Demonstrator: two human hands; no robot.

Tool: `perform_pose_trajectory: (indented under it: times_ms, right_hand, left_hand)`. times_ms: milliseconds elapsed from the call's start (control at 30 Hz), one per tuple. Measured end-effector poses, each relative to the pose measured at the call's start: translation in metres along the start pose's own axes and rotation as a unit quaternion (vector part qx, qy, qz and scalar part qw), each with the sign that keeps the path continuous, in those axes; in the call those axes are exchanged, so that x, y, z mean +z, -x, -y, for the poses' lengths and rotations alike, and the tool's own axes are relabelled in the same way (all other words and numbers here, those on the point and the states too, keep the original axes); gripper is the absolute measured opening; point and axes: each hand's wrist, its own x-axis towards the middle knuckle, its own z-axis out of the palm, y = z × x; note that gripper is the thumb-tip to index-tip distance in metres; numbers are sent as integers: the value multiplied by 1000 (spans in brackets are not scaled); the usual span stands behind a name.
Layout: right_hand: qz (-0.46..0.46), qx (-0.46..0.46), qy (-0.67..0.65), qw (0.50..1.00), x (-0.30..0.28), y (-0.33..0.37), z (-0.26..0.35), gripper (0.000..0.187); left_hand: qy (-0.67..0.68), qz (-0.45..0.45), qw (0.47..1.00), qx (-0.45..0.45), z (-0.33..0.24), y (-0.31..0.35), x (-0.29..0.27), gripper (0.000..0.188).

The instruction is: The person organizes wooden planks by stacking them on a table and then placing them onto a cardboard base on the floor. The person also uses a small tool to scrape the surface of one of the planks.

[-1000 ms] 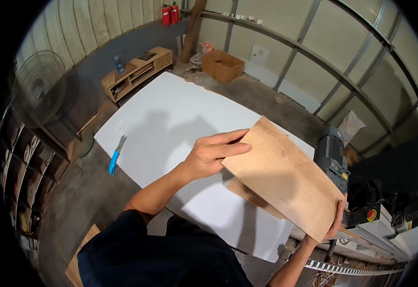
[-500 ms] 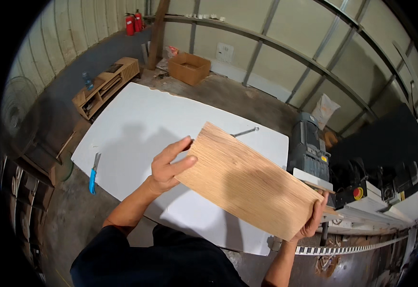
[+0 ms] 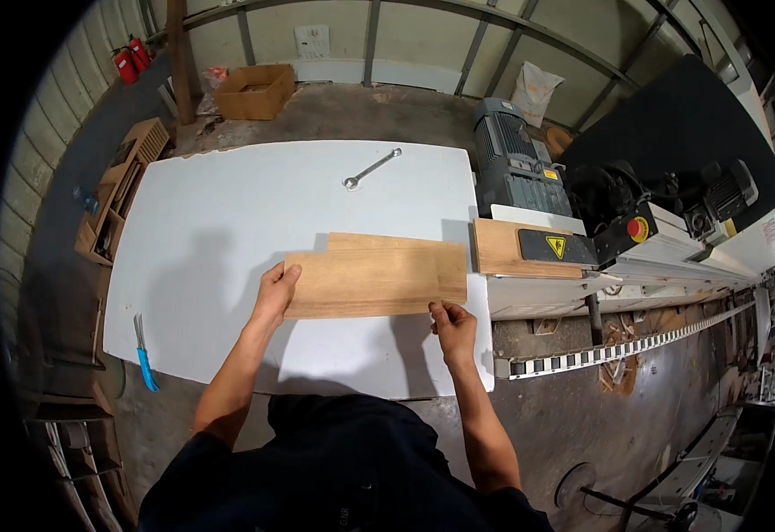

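Half a second ago the flat rectangular light-brown wooden board [image 3: 374,284] was held up at a slant above the white counter [image 3: 228,230]; now it lies flat on the counter, its long edges running left to right, on top of a second board of the same wood [image 3: 387,240] whose far edge shows as a strip behind it. The left hand [image 3: 274,293] has shifted from the board's upper face to its left end, fingers [image 3: 288,275] curled over that edge and grasping it. The right hand [image 3: 452,324] has moved from the board's far lower corner to its near right corner, fingers pinching the edge there. The view has also swung, so that the counter now fills the middle.

Counted: two boards stacked on the counter, and a third piece of similar wood [image 3: 498,248] on the grey and white machine [image 3: 582,222] just to the right. One silver open-ended spanner [image 3: 371,168] lies well apart near the counter's far edge. One blue-handled tool [image 3: 144,350] lies at the counter's left near corner. One open cardboard box [image 3: 254,90] stands on the floor beyond, and two red fire extinguishers [image 3: 130,60] stand by the wall.
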Motion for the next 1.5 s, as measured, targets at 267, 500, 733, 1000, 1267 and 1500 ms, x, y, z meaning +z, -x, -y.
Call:
perform_pose_trajectory:
  times_ms: [267,500,733,1000,1267,1500]
  right_hand:
    - [-110,-66,124,984,-20,-18,-3,31]
    - [-37,51,28,998,-32,-66,-10,52]
    - [-2,38,40,998,-27,-61,-11,47]
    - [118,120,-23,986,-45,47,-12,29]
    - [39,290,-37,955,-59,130,-23,48]
    - [6,236,-87,968,-50,151,-34,43]
  left_hand:
    - [19,4,1000,8,5,-47,28,32]
    - [-9,70,996,-54,3,-49,46,37]
    - [-44,88,985,-143,-12,-58,57,41]
    - [-15,150,977,-153,12,0,17,48]
    - [-110,253,934,-228,30,43,-2,55]
    - [-140,280,924,-220,21,40,7,60]
